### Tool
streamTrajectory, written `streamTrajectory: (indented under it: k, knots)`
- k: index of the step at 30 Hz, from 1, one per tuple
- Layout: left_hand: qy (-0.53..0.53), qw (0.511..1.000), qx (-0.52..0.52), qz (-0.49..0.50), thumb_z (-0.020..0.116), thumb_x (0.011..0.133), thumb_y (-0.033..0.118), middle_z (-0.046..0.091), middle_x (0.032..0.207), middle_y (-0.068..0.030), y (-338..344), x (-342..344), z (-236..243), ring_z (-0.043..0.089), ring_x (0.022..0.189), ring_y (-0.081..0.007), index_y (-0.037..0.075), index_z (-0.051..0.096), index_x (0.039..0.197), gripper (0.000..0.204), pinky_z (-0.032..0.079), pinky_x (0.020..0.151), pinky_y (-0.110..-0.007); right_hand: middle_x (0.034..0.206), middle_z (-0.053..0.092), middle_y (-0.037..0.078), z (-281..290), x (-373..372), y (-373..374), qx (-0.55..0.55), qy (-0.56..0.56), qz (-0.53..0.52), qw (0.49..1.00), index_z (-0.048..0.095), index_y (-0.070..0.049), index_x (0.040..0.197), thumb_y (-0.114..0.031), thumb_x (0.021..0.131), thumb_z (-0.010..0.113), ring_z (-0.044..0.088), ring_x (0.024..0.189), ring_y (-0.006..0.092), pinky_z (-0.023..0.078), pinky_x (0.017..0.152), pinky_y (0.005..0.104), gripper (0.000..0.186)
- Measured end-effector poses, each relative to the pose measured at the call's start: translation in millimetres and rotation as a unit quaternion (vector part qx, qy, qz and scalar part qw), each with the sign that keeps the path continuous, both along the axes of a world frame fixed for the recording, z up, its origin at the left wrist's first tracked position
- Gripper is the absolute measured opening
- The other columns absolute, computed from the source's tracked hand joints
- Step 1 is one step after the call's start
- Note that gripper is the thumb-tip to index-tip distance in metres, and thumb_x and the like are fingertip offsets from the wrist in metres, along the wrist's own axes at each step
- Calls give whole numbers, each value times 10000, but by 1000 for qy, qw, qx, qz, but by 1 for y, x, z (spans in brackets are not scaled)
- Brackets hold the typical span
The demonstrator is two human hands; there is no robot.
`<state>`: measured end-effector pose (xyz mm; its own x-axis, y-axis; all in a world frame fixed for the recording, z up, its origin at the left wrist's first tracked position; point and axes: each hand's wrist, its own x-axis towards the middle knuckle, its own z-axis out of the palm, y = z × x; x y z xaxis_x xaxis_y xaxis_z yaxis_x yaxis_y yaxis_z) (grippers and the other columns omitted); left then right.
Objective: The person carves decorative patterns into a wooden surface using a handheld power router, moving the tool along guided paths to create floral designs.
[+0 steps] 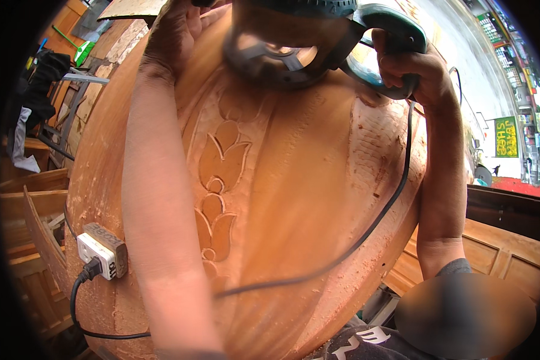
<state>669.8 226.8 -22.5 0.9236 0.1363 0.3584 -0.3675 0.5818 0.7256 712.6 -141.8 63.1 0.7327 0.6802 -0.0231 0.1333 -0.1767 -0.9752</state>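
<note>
A teal and black router (pixel 288 36) with a clear, rounded guard at its base stands on a broad carved wooden panel (pixel 306 180). My right hand (pixel 423 72) is closed round its looped side handle. At the top edge my left hand (pixel 183 30) curls by a dark knob on the router's other side; the picture cuts off part of it. Tulip-shaped carving (pixel 224 157) runs down the panel beside my left forearm, and a scaly, rough-cut band lies under the right handle. From that handle a black cord (pixel 342 258) crosses the panel and passes behind my left forearm.
A white power socket (pixel 97 255) on a wooden block, with a black plug in it, lies on the panel at left. Wood shavings dot the surface. Wooden furniture parts (pixel 36 204) stand at left, panelled boards (pixel 492 246) at right. A green brush (pixel 84 53) lies far left.
</note>
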Motion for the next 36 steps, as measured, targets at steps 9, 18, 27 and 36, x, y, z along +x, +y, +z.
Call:
streamTrajectory:
  k: [9,18,27,36]
  knots:
    - [63,995,68,42,608,991,546,632,1331,18,5,-3,10,550,1285,-169,186,597,1315,484,345,1128,-522,669,566,26,2,-4,0,17,30,18,999,656,20,1029,-112,778,724,548,568,114,424,540,260,292]
    - [6,989,145,24,628,989,473,688,1150,12,-8,-14,29,624,1157,-161,147,642,1176,376,442,1079,-453,688,594,34,0,-8,0,24,26,-4,999,675,6,1014,-99,755,729,554,558,111,429,537,257,285]
    - [2,993,108,45,647,984,452,661,1079,59,-4,-5,15,593,1018,-90,180,643,1145,316,442,906,-349,707,611,51,3,-8,-2,30,24,-8,999,674,21,1029,-64,748,728,554,554,113,426,525,260,298]
    - [72,997,15,3,646,977,457,642,1033,68,17,8,-1,576,994,-87,206,634,1106,283,417,889,-359,708,591,54,0,-10,-3,25,31,0,999,653,33,1055,-86,751,711,539,552,127,428,532,272,332]
